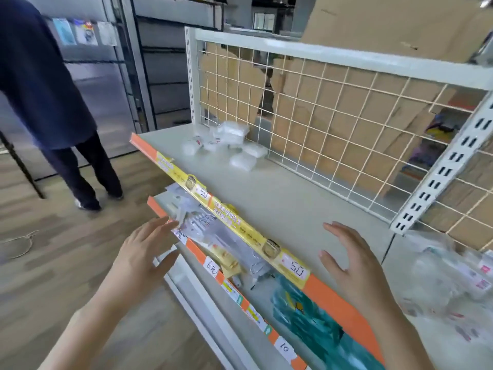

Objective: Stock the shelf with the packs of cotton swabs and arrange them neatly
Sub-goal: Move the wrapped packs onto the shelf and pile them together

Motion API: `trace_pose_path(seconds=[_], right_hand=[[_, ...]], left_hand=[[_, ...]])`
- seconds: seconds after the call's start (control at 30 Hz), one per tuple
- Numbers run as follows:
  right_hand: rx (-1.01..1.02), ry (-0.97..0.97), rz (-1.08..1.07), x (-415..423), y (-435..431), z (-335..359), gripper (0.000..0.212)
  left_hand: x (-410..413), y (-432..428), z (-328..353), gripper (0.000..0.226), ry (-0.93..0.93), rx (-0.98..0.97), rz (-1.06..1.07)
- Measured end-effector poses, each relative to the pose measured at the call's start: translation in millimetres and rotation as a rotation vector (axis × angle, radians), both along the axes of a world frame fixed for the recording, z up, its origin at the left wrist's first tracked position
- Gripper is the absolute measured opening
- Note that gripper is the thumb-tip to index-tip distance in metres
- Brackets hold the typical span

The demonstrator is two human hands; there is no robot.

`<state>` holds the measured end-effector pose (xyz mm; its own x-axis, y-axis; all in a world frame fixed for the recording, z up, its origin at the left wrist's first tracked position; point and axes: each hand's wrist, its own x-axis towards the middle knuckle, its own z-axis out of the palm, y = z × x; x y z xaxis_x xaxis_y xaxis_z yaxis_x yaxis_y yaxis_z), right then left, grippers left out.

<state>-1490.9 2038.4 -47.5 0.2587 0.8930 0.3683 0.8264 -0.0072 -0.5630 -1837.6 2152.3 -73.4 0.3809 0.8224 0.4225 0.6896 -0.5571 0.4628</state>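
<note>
Head view — swab packs (226, 140) lie heaped on shelf (280, 198), long axes unaligned.

Free: top shelf (280, 198), near and right. Obstacles: swab packs (226, 142) heaped far left; wire grid (333, 124) closes far side.

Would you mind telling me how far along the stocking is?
Done: several white packs lie on the top shelf, heaped loosely by the wire grid. In hand: nothing; left hand and right hand are open, empty. Left: arranging the heap neatly.
</note>
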Motion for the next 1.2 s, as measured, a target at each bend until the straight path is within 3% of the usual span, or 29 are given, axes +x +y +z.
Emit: trace_pose_path(seconds=[0.53,1.0,1.2], right_hand=[[0.03,0.026,0.043,-17.0,215.7,8.4,0.043],[-0.271,0.079,-0.074,-39.2,306.1,-27.8,0.054],[-0.332,0.06,-0.211,-64.1,370.2,-30.3,0.054]], left_hand=[[-28.2,184.0,14.0,0.056,0.005,-0.008,0.101],[0.4,323.6,-15.5,0.047,-0.026,-0.177,-0.048],[23.8,415.5,-21.7,0.073,0.1,-0.164,-0.241]])
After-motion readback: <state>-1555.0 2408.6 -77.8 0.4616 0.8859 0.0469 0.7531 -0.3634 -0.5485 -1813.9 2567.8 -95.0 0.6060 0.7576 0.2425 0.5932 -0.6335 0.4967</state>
